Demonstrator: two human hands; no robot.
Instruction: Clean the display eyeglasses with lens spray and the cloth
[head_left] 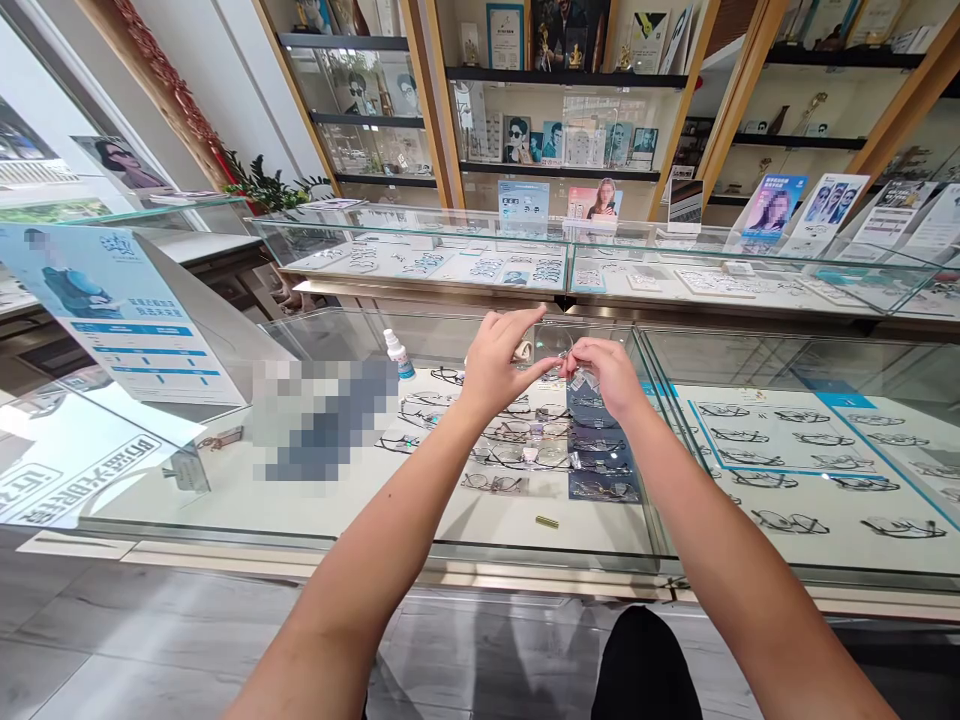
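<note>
Over the glass display counter, both hands meet at a thin-rimmed pair of eyeglasses [556, 338], whose clear round lens is faint against the glass. My right hand [604, 372] pinches its lower edge in closed fingertips. My left hand [501, 362] spans the rim, forefinger above and thumb below, the thumb tip close to the right fingertips. A crumpled whitish thing [523, 352], perhaps a cloth, shows behind the left fingers; whether the hand touches it I cannot tell. Below the hands, rows of eyeglasses [517, 430] lie in the counter, some on a dark blue display board [577, 478].
Left of the hands stands a small white spray bottle [398, 355]. A gold-green small bar [547, 521] lies near the front. A large printed sign [127, 310] leans at far left. Another glass showcase [450, 255] crosses behind, with wall shelves [562, 77] beyond.
</note>
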